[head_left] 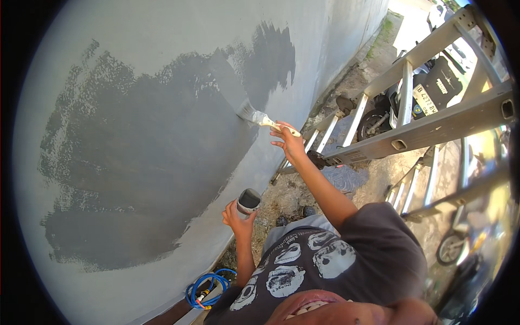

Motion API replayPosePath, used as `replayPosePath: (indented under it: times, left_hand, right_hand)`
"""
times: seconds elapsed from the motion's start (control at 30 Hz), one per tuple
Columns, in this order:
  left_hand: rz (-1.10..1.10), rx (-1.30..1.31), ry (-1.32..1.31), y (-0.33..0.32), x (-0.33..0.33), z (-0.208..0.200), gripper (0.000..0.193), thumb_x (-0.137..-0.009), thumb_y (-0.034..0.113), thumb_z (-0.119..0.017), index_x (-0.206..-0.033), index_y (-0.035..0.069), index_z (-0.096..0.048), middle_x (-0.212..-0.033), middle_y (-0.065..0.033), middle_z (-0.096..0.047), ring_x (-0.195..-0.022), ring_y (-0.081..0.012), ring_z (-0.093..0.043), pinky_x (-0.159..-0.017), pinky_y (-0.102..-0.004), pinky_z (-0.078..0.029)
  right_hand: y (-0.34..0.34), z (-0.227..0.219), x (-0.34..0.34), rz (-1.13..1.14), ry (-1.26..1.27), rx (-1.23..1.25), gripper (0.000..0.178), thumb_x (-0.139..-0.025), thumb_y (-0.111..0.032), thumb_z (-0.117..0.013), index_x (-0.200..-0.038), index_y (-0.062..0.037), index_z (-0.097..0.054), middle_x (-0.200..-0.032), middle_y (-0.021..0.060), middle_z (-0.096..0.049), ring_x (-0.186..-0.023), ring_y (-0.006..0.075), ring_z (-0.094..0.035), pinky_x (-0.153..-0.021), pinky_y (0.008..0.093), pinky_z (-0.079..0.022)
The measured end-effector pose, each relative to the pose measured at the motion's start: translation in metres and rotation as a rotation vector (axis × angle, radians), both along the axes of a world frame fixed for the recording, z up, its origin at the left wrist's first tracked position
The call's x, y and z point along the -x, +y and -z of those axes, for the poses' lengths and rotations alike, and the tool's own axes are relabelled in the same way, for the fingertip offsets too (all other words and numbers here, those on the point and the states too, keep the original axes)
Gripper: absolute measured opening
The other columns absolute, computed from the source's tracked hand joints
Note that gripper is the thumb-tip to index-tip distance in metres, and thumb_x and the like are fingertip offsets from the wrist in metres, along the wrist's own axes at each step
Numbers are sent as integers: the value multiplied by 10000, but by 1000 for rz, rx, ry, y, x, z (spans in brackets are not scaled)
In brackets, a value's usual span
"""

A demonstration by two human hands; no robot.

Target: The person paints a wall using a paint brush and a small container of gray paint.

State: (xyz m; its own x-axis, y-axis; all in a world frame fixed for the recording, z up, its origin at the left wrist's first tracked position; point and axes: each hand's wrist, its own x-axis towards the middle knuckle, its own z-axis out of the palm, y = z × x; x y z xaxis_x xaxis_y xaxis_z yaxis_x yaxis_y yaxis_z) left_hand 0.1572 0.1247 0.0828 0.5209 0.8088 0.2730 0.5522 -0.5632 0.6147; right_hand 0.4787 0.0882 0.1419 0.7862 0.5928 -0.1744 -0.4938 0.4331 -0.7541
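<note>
My right hand (290,143) is closed round the pale handle of a paintbrush (265,120), and its bristles press against the wall (222,21). A broad patch of dark grey paint (146,141) with ragged edges covers much of that lighter grey wall. Lower down, my left hand (237,219) grips a small cup (249,200) with dark grey paint inside. The cup is held close to the wall, below the brush. Whether the cup touches the wall I cannot tell.
An aluminium ladder (379,141) stands close on my right, with a parked motorcycle (428,89) beyond it. A coiled blue hose (203,287) lies at the wall's foot, lower left. Rough ground (295,195) runs along the wall.
</note>
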Motion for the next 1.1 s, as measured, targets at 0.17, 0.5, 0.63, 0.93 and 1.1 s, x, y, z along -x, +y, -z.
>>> replayPosePath:
  times: [0.17, 0.5, 0.63, 0.93, 1.1]
  left_hand:
    - [87, 14, 40, 25, 21, 9, 886, -550, 194, -982, -1343, 127, -592, -1346, -46, -577, -1230, -303, -488, -1032, -472, -295]
    - [246, -2, -27, 49, -1, 3, 887, -542, 175, -966, -1344, 140, -590, -1334, -43, -571, -1210, -285, -481, -1047, -456, -278]
    - [294, 68, -11, 38, 5, 0, 892, -531, 156, -962, -1342, 139, -590, -1333, -45, -571, -1226, -283, -480, -1053, -458, -277]
    - [363, 133, 59, 35, 17, 27, 861, -571, 180, -964, -1338, 115, -579, -1328, -65, -576, -1252, -340, -492, -1071, -536, -300]
    - [544, 88, 111, 26, -8, 56, 844, -610, 230, -967, -1344, 100, -571, -1332, -78, -574, -1296, -346, -479, -1050, -575, -321]
  right_hand:
    - [2, 85, 17, 182, 46, 312, 316, -1026, -173, -592, -1271, 22, -638, -1082, 167, -709, -939, 209, -714, -726, 348, -649]
    - [12, -225, 17, 272, -449, -121, 383, -1045, -251, -560, -1281, 38, -643, -1099, 198, -732, -969, 233, -723, -736, 329, -607]
    - [15, -221, -5, 256, -488, -368, 379, -1039, -282, -576, -1287, -1, -626, -1144, 168, -719, -956, 230, -712, -681, 345, -576]
    - [15, 52, 15, 158, 168, 192, 305, -1028, -287, -565, -1243, -88, -650, -1079, 96, -739, -858, 171, -711, -625, 310, -533]
    - [4, 19, 9, 269, 20, 322, 293, -980, -234, -611, -1122, 19, -649, -904, 128, -700, -655, 195, -718, -444, 306, -563]
